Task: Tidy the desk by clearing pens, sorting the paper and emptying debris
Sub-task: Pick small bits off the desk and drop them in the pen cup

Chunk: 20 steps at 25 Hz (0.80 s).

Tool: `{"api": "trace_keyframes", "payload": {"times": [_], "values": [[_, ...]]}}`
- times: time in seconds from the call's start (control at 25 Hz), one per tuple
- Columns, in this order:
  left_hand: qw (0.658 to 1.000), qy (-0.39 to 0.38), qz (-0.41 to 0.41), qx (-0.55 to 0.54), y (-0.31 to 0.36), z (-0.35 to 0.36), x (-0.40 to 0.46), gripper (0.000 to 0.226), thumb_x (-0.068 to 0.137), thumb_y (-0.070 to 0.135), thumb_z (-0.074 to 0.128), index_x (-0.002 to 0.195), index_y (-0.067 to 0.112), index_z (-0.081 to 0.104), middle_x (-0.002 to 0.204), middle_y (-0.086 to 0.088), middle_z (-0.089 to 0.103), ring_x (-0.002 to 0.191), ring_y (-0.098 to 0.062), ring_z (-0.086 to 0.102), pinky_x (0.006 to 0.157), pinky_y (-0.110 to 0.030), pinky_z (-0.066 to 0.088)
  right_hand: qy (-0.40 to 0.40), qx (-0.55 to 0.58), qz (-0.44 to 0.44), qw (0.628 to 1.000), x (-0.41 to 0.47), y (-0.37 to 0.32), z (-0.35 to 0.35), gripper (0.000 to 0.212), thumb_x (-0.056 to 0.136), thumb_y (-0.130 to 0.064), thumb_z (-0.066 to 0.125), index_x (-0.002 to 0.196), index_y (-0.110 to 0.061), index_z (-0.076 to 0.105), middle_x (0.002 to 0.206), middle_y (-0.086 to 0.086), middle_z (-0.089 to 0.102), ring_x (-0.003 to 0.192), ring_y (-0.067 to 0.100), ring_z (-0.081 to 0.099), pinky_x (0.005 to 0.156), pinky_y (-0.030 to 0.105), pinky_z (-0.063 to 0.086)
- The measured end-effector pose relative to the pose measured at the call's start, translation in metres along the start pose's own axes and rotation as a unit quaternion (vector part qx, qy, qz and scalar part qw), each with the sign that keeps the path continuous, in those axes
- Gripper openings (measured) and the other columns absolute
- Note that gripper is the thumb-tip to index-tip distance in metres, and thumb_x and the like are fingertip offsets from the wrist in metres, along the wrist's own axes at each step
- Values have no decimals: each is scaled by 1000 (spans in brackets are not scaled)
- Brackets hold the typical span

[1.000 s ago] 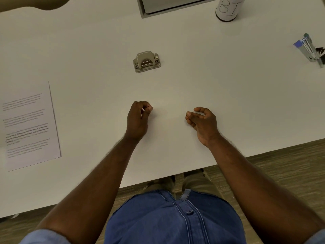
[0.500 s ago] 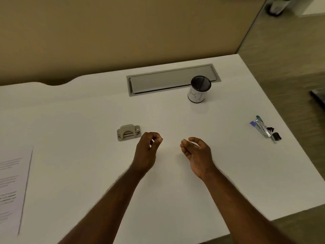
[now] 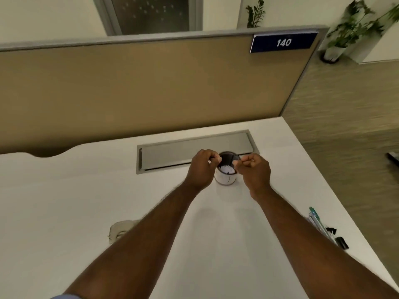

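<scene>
With both fists curled over the cup (image 3: 225,176) by the desk's (image 3: 64,201) cable tray, your left hand (image 3: 201,169) and right hand (image 3: 255,171) pinch fingertips, likely dropping debris; any contents too small to tell.

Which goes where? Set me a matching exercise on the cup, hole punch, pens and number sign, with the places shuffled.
Things:
1. cup
2. hole punch
3. pens
4. number sign

Places:
A. top corner of the partition
B. right edge of the desk
C. between the left hand and the right hand
D. partly hidden under the left forearm

Pairs: 1-C, 2-D, 3-B, 4-A
</scene>
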<state>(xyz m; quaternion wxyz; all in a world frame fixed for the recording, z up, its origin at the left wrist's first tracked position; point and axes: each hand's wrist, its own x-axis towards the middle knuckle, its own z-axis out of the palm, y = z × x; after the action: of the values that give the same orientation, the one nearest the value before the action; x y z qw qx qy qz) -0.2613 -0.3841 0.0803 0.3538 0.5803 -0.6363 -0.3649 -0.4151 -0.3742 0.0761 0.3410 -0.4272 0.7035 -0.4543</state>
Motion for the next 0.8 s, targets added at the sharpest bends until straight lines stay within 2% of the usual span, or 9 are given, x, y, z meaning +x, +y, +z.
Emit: {"api": "trace_keyframes", "payload": {"times": [0.08, 0.16, 0.24, 0.32, 0.44, 0.52, 0.6, 0.68, 0.8], "values": [[999, -13, -14, 30, -8, 16, 21, 12, 91, 17, 56, 86, 10, 65, 87, 1, 57, 83, -11, 49, 73, -25, 35, -2, -87, -52, 995, 18, 3, 3, 16, 71, -13, 78, 74, -8, 63, 66, 4, 64, 59, 14, 58, 56, 7, 41], [997, -35, -28, 63, -18, 30, 35, 14, 90, 19, 56, 86, 12, 68, 88, -1, 62, 84, -14, 53, 73, -27, 37, -16, -130, -77, 988, 34, 11, 7, 8, 77, -8, 71, 74, -7, 64, 71, 7, 68, 59, 9, 57, 53, 2, 38], [994, -45, -31, 93, -21, 37, 41, 19, 92, 20, 55, 91, 12, 72, 92, -5, 67, 87, -19, 56, 73, -30, 40, -40, -137, -79, 987, 44, 16, 11, 12, 82, 1, 56, 76, -7, 64, 79, 11, 71, 66, 16, 64, 58, 5, 41], [993, -24, -26, 111, -24, 36, 46, 21, 92, 22, 55, 94, 13, 74, 94, -7, 70, 89, -21, 58, 76, -32, 43, -53, -131, -76, 987, 51, 17, 13, 17, 81, 4, 51, 77, -8, 63, 80, 11, 71, 71, 22, 67, 59, 13, 47], [994, 18, -46, 100, -28, 34, 48, 11, 85, 25, 65, 85, 19, 74, 89, -1, 70, 89, -20, 59, 79, -35, 47, -37, -150, -103, 983, 53, 15, 14, 9, 75, 1, 62, 78, -8, 61, 71, 5, 66, 63, 17, 59, 51, 4, 39], [994, 25, -54, 95, -25, 32, 49, 3, 77, 24, 72, 75, 24, 71, 80, 6, 67, 85, -17, 59, 77, -36, 50, -25, -167, -127, 977, 53, 12, 14, 15, 69, -1, 71, 74, -9, 59, 64, 2, 62, 58, 14, 54, 49, 9, 36], [991, 13, -48, 127, -19, 28, 49, 9, 74, 26, 77, 71, 25, 68, 75, 10, 63, 81, -15, 58, 72, -34, 50, -32, -166, -145, 975, 52, 9, 16, 21, 66, -1, 75, 71, -10, 56, 60, 1, 59, 53, 11, 50, 49, 14, 37], [985, 12, -38, 167, -13, 25, 51, 15, 72, 32, 78, 72, 25, 65, 74, 11, 62, 79, -15, 57, 69, -33, 48, -43, -167, -151, 973, 52, 4, 16, 18, 70, 1, 71, 70, -9, 56, 61, 0, 57, 52, 4, 48, 49, 10, 36], [977, -5, -10, 214, -6, 25, 53, 22, 73, 42, 76, 73, 25, 63, 76, 8, 65, 79, -15, 55, 67, -32, 43, -62, -179, -161, 968, 50, 2, 14, 11, 77, 4, 62, 75, -6, 61, 68, 4, 61, 59, 10, 52, 50, 4, 38]]}}
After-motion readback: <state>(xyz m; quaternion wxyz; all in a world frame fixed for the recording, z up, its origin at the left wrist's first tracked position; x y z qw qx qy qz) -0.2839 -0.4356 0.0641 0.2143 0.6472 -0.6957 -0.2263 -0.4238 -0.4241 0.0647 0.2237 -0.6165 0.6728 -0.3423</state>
